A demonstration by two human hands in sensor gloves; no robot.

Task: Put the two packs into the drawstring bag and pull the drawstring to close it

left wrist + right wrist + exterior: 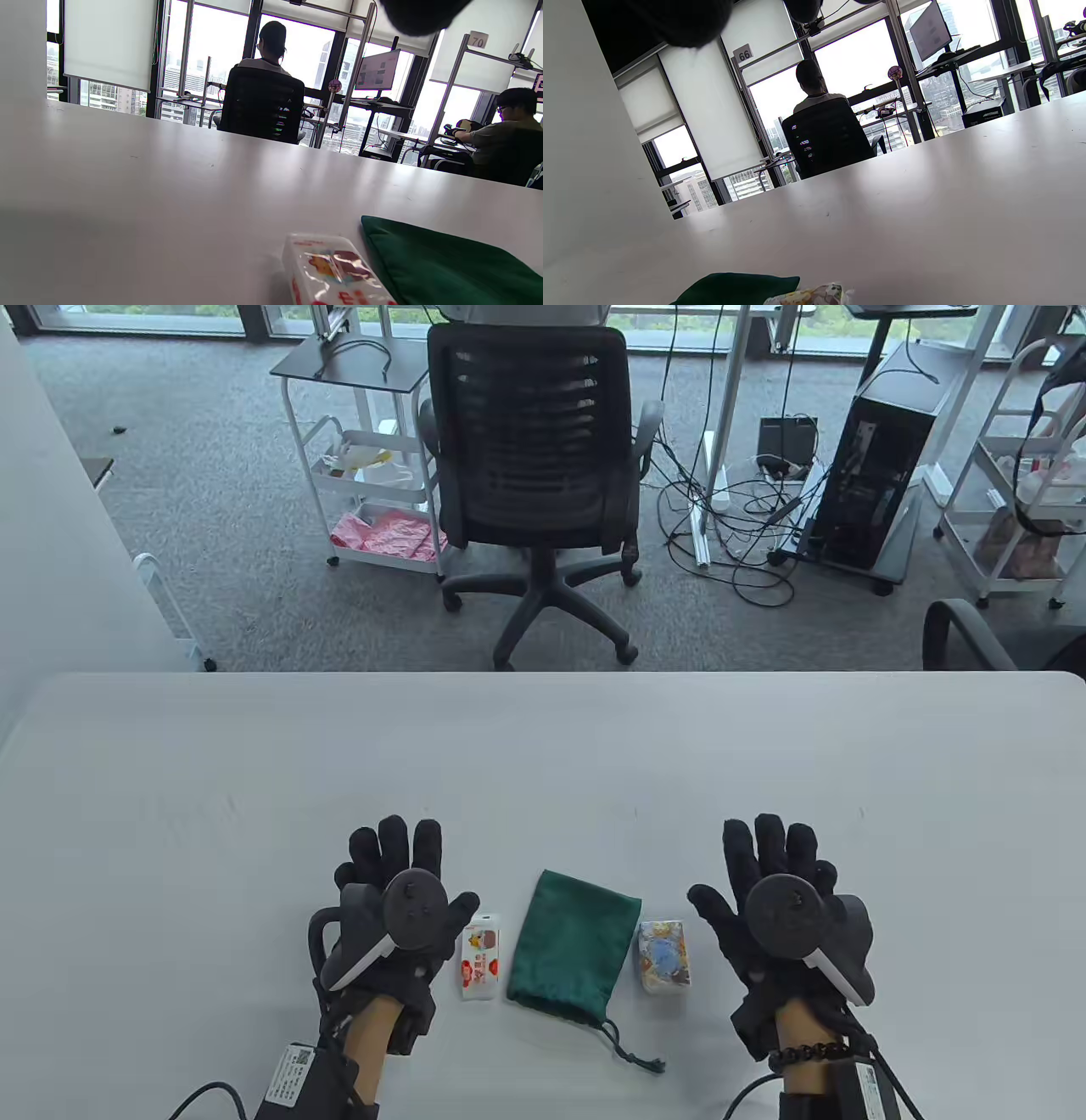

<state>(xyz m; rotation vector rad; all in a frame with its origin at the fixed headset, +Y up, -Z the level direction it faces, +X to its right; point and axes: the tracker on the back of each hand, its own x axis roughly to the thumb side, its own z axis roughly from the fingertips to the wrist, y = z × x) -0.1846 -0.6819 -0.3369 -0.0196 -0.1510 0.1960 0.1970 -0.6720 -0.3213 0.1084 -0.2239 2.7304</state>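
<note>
Drawstring bag (pixel 573 947) flat on counter (pixel 543 763), mouth and cord at 6 o'clock, packs (pixel 480 956) (pixel 663 955) at 9 and 3, left hand (pixel 392 912) and right hand (pixel 785 912) outside them, fingers spread, empty, palms hidden under trackers.

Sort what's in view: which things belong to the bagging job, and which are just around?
For the job: green drawstring bag, its cord, red-and-white pack to its left, blue-and-yellow pack to its right.

Just around: office chair, white trolley, computer tower, floor cables.
</note>
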